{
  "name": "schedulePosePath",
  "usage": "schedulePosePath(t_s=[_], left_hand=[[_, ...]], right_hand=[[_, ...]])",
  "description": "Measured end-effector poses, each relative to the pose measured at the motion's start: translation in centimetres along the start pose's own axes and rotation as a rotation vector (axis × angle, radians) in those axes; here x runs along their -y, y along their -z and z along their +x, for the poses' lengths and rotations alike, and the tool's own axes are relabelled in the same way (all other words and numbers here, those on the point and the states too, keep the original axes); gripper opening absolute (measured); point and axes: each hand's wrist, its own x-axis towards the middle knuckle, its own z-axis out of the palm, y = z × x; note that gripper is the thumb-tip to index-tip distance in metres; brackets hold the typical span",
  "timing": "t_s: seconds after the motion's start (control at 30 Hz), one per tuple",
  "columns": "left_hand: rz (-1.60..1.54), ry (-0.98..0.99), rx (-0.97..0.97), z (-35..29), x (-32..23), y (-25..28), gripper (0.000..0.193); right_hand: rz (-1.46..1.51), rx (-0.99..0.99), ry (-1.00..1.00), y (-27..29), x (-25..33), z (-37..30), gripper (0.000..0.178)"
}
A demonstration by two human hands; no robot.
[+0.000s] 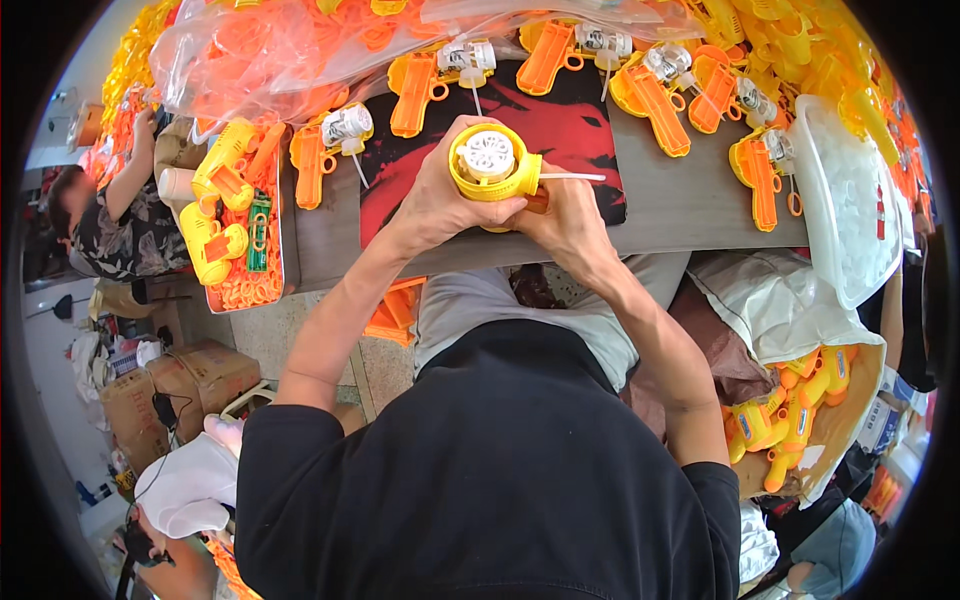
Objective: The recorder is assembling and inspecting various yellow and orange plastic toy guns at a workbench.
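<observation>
Over the near middle of the table I hold a yellow toy gun (525,175), its round end with a white vented disc facing up. My left hand (443,195) is wrapped around the round body from the left. At its lower right, my right hand (568,222) grips the toy near its orange part; the fingertips are partly hidden. A thin white tube (572,177) sticks out to the right above that hand. Beneath lies a black and red mat (400,150). Past the hands, several half-assembled orange and yellow toy guns (412,95) with clear, white-capped motor units lie in a row.
At left stands a box (288,265) of small orange rings and yellow gun bodies. A translucent white bin (845,200) is at right, above a sack (870,370) holding yellow toy guns. Bagged orange parts (250,60) line the far edge. Other people sit at left (130,220) and lower left.
</observation>
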Motion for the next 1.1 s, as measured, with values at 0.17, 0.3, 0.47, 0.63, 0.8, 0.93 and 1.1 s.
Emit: schedulePosePath(t_s=[0.17, 0.3, 0.47, 0.63, 0.8, 0.93, 1.1], left_hand=[[0.017, 0.001, -0.011, 0.5, -0.1, 0.2, 0.064], [-0.019, 0.002, 0.054, 0.2, -1.3, 1.3, 0.070], [0.450, -0.258, -0.029, 0.4, -4.0, -0.3, 0.094], [0.266, -0.211, -0.262, -1.9, -0.6, 1.1, 0.105], [-0.284, 0.066, -0.155, -2.4, -0.9, -0.3, 0.078], [0.454, -0.146, -0.167, -1.4, -3.1, 0.0, 0.066], [0.940, -0.341, -0.014, 0.4, -4.8, -0.9, 0.076]], right_hand=[[-0.052, 0.115, 0.030, 1.6, 1.2, 0.6, 0.035], [0.319, 0.179, 0.040, 3.4, 0.6, 0.0, 0.051], [0.134, 0.029, 0.085, 3.4, 3.3, -0.4, 0.066], [0.799, -0.065, -0.009, 4.1, -0.5, -2.3, 0.059], [1.075, -0.036, -0.012, 1.5, -3.1, -3.4, 0.058], [0.013, -0.236, 0.182, 2.9, 0.5, -3.0, 0.084], [0.029, 0.018, 0.086, 3.2, 1.9, -1.0, 0.085]])
